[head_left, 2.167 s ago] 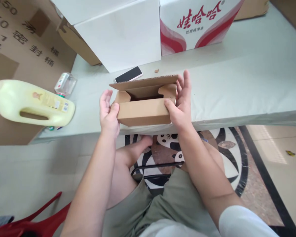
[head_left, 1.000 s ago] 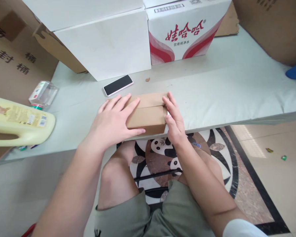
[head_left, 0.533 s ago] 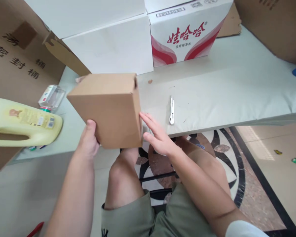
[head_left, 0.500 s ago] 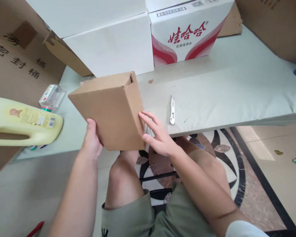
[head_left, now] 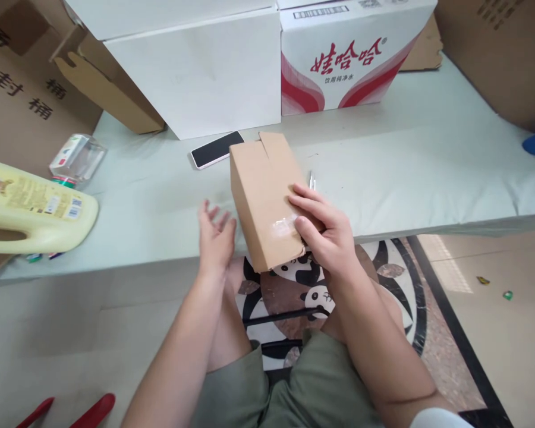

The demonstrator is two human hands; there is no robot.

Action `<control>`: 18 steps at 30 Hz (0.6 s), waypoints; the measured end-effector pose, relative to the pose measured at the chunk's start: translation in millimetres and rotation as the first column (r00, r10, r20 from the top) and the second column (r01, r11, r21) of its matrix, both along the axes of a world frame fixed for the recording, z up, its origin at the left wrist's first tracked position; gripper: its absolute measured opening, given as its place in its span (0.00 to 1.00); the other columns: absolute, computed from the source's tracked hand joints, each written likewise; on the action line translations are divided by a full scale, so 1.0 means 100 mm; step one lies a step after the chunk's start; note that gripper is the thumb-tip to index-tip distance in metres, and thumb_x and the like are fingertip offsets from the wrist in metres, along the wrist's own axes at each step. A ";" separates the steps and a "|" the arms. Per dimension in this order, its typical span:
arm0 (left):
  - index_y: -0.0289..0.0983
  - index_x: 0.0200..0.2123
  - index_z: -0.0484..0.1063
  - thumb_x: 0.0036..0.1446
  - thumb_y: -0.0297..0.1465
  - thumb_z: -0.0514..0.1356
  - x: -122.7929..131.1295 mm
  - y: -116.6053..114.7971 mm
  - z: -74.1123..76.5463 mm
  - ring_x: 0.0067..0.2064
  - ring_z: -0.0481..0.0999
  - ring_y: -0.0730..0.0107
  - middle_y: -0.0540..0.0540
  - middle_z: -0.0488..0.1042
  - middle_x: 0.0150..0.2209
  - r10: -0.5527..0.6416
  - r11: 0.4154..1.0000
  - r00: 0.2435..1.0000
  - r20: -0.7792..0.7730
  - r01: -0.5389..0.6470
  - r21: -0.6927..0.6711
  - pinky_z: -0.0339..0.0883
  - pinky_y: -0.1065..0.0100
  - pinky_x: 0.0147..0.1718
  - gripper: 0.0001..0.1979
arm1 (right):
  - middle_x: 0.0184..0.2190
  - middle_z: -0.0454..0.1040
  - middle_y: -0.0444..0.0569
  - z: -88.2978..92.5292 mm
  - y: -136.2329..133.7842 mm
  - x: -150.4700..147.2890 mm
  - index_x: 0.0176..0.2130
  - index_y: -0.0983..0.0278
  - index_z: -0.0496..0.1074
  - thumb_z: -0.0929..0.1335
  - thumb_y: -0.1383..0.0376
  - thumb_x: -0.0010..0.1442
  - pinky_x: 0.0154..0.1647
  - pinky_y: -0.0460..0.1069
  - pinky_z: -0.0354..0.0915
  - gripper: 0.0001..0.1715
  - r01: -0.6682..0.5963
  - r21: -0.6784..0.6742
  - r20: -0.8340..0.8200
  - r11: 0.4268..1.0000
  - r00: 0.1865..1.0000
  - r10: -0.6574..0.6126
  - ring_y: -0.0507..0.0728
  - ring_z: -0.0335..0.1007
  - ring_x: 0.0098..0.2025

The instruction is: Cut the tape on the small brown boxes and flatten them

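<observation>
A small brown cardboard box (head_left: 263,196) is closed and tilted over the near edge of the pale table (head_left: 405,166). My right hand (head_left: 323,229) grips its right side, thumb on a patch of clear tape on the top face. Just left of the box, my left hand (head_left: 216,238) hovers with fingers spread, holding nothing. Behind the box lies a phone (head_left: 217,149), screen dark. A small white cutter (head_left: 311,178) is mostly hidden behind my right hand.
A yellow jug (head_left: 35,208) lies on its side at the left, with a clear plastic container (head_left: 75,157) behind it. White cartons (head_left: 196,71) and a red-and-white printed carton (head_left: 348,53) stand along the back. Brown cardboard (head_left: 503,53) is at right.
The box was closed on the table, then lifted and turned in my left hand. Now my right hand holds it over the table edge and my left hand has let go.
</observation>
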State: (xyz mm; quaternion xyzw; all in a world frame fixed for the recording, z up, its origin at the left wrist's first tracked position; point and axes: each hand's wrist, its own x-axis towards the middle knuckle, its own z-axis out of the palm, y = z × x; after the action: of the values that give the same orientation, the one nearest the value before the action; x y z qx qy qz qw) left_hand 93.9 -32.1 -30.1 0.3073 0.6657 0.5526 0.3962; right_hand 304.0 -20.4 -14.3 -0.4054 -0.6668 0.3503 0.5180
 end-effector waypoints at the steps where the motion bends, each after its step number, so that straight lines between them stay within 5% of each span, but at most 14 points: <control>1: 0.47 0.67 0.59 0.55 0.32 0.68 -0.04 0.00 0.08 0.70 0.67 0.48 0.37 0.64 0.70 0.066 0.991 0.988 -0.142 -0.048 0.127 0.60 0.45 0.70 0.38 | 0.63 0.76 0.52 0.00 0.01 -0.01 0.54 0.57 0.80 0.69 0.58 0.67 0.69 0.62 0.69 0.19 -0.015 0.009 0.021 1.000 1.000 0.015 0.61 0.73 0.66; 4: 0.49 0.63 0.66 0.61 0.32 0.63 -0.07 0.07 0.48 0.73 0.63 0.54 0.45 0.65 0.70 0.048 0.915 0.878 -0.477 0.152 0.373 0.57 0.50 0.72 0.27 | 0.63 0.76 0.51 0.03 0.01 -0.08 0.55 0.56 0.80 0.68 0.58 0.67 0.71 0.63 0.66 0.19 -0.100 0.059 0.087 0.993 0.992 0.095 0.61 0.72 0.66; 8: 0.38 0.53 0.78 0.64 0.32 0.62 0.04 0.41 0.91 0.70 0.66 0.52 0.42 0.73 0.63 -0.134 0.864 0.595 -0.792 0.462 0.201 0.55 0.52 0.72 0.15 | 0.60 0.78 0.51 0.08 -0.03 -0.16 0.54 0.58 0.80 0.67 0.59 0.68 0.74 0.63 0.61 0.18 -0.215 0.132 0.125 0.968 0.972 0.199 0.60 0.73 0.65; 12: 0.41 0.50 0.80 0.59 0.33 0.67 0.09 0.77 0.78 0.70 0.62 0.39 0.43 0.72 0.64 -0.339 0.861 0.515 -0.787 0.507 -0.039 0.46 0.38 0.72 0.15 | 0.56 0.81 0.49 0.10 -0.07 -0.13 0.49 0.56 0.80 0.65 0.58 0.70 0.70 0.63 0.66 0.16 -0.207 0.128 0.108 0.970 0.975 0.194 0.60 0.76 0.61; 15: 0.45 0.45 0.81 0.58 0.34 0.67 0.09 0.86 0.58 0.70 0.60 0.37 0.45 0.73 0.63 -0.323 0.854 0.545 -0.774 0.521 0.011 0.43 0.37 0.73 0.11 | 0.47 0.82 0.51 0.00 -0.01 -0.04 0.45 0.58 0.79 0.63 0.57 0.70 0.55 0.58 0.75 0.17 0.045 0.045 0.082 0.998 0.995 -0.048 0.60 0.79 0.52; 18: 0.45 0.42 0.81 0.56 0.32 0.68 0.10 0.87 0.51 0.70 0.59 0.36 0.45 0.74 0.61 -0.309 0.856 0.585 -0.750 0.515 0.050 0.38 0.35 0.73 0.09 | 0.44 0.80 0.53 -0.23 0.12 0.05 0.45 0.59 0.79 0.64 0.58 0.67 0.46 0.58 0.75 0.16 0.320 -0.095 0.256 0.943 0.923 -0.287 0.60 0.77 0.44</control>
State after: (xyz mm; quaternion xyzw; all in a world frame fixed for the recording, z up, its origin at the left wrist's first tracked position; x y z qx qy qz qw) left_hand 103.7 55.3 20.7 0.6945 0.5960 0.3619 0.1775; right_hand 308.9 -8.0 -37.4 -0.5772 -0.6280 0.2585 0.4534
